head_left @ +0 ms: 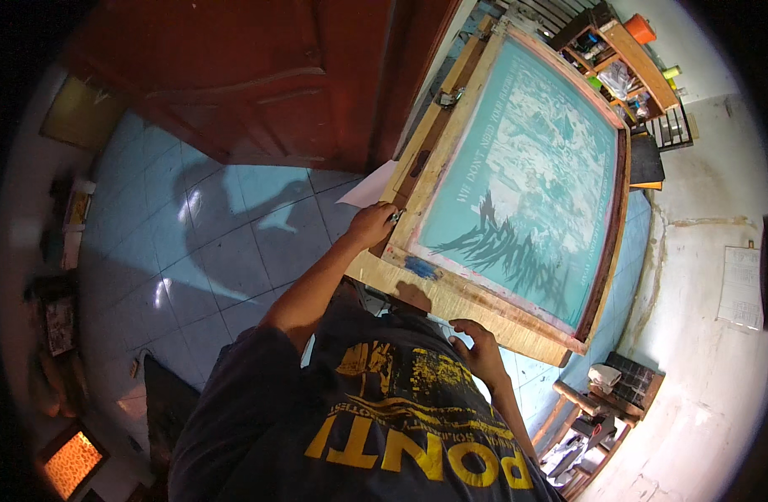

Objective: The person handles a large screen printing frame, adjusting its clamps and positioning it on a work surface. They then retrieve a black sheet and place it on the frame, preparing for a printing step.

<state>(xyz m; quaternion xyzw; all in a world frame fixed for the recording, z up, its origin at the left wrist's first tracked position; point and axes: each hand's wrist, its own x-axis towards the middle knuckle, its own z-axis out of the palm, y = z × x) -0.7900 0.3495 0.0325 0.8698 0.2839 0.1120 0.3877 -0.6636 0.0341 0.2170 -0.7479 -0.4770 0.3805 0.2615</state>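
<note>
Wooden screen frame (447, 138) beside left hand (374, 224), whose grip is unclear.

Pale wooden table (484, 313), wood-framed teal screen (522, 180) lying across its top, blue smear (420, 268) near one corner

A screen-printing workshop: framed teal screen (526, 167), cluttered wooden shelf (640, 64)

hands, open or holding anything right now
Left hand: fingers curled at the wooden board; grip cannot be told.
Right hand: loosely open, nothing visible in it.
</note>
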